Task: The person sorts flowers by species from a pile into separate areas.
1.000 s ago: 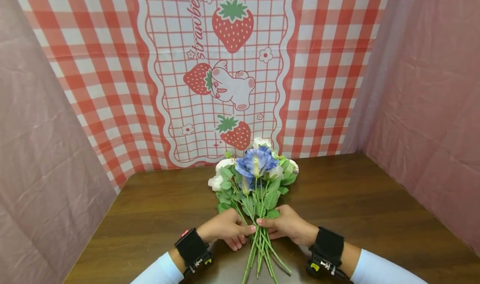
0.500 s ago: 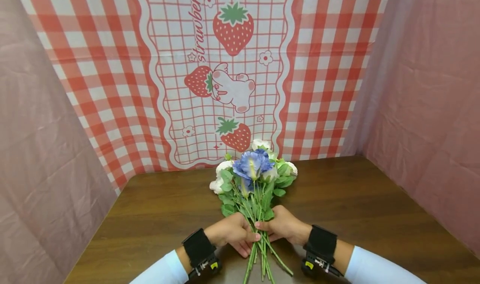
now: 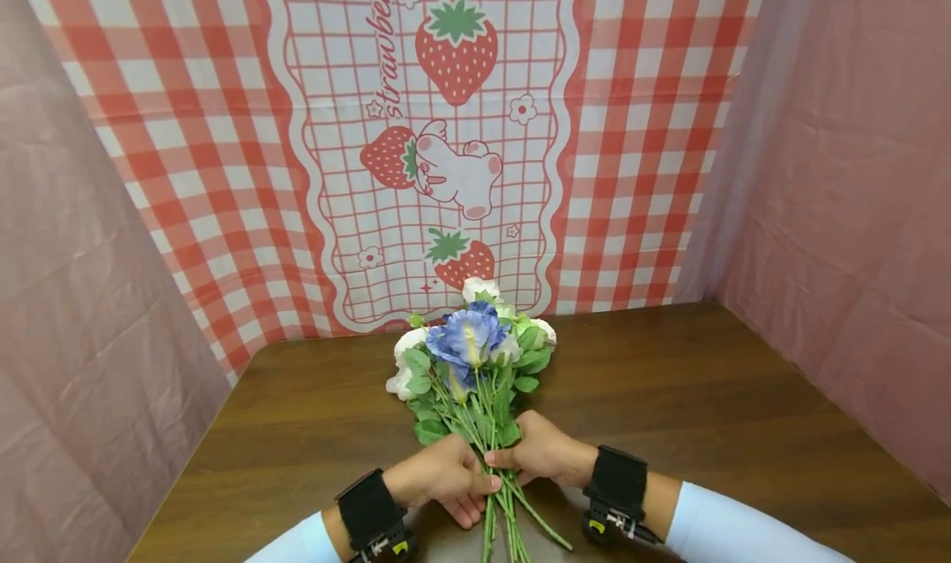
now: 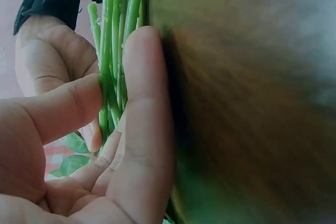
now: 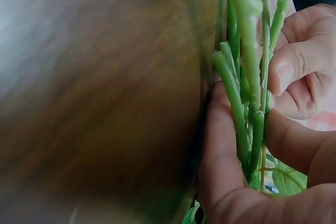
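A bouquet of blue and white flowers with green leaves lies on the brown wooden table, blooms toward the back. My left hand grips its green stems from the left, thumb on top and fingers underneath. Just above it, my right hand pinches the same bundle from the right. In the left wrist view, the thumb presses against the stems, opposite a straighter finger. The right wrist view has cut stem ends between the right thumb and fingers, with the left hand beyond.
Behind the wooden table hangs a red-and-white checked cloth with strawberry prints. Pink drapes close off both sides. Black straps with small cameras sit on both wrists.
Both hands have moved left and slightly toward me, carrying the bouquet with them. The flower heads now lie farther left, and both hands keep hold of the stems.
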Demonstrator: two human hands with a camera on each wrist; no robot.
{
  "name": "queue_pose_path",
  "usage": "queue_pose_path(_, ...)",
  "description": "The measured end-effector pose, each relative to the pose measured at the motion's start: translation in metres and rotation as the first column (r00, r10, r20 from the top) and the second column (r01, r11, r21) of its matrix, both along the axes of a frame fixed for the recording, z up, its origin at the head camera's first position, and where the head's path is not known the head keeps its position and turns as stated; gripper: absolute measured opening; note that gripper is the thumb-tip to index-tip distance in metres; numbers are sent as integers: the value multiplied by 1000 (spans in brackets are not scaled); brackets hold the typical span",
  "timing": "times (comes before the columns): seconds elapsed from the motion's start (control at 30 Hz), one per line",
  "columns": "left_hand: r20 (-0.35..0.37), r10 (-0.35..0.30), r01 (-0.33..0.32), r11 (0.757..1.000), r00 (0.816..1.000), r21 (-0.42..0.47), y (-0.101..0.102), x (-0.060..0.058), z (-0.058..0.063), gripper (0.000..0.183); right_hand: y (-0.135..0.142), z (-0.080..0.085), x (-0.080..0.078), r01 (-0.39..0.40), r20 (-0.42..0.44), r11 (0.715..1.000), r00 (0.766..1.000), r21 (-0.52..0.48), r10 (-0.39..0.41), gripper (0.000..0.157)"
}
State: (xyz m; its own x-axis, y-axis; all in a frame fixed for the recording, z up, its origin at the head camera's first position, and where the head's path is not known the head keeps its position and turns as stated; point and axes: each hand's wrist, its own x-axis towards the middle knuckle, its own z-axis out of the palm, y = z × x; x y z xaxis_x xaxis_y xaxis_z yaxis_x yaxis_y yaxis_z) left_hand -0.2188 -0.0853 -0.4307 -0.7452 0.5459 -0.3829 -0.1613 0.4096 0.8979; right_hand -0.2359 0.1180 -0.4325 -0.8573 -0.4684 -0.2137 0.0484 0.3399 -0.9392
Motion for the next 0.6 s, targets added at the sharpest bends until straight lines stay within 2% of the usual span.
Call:
queue_pose_path(0.33, -3, 27, -27, 1000, 1000, 3, -28, 11, 1, 31, -27, 1, 4, -29, -13, 999, 999, 17, 30, 13)
queue_pose_path(0.6, 14, 34, -35, 999, 999, 24, -47, 19, 0, 32, -45, 0, 7, -18, -8, 999, 1000, 48, 18, 24)
